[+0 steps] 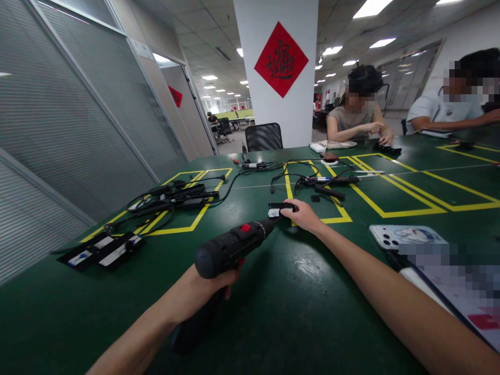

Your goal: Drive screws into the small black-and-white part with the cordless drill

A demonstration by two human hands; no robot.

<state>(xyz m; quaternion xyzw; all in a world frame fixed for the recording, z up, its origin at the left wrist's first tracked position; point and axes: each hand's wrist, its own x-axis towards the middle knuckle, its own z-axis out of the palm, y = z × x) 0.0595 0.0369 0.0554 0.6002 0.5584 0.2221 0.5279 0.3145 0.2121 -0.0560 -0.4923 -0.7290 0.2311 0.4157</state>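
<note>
My left hand [213, 289] is wrapped round the grip of a black cordless drill [230, 247] with red buttons. The drill's chuck points forward and right, up to a small black part with a white label [275, 209]. My right hand [302, 214] pinches that black part at its right end, just above the green table. Whether the drill's bit touches the part I cannot tell. The lower part of the drill is in shadow below my left wrist.
Black cables and adapters [183, 198] lie in a heap at left, near two black labelled pieces [99, 250]. A pen-shaped electric tool [336, 180] and cables lie beyond my right hand. At right are a phone [406, 235] and two people seated across the table [312, 307].
</note>
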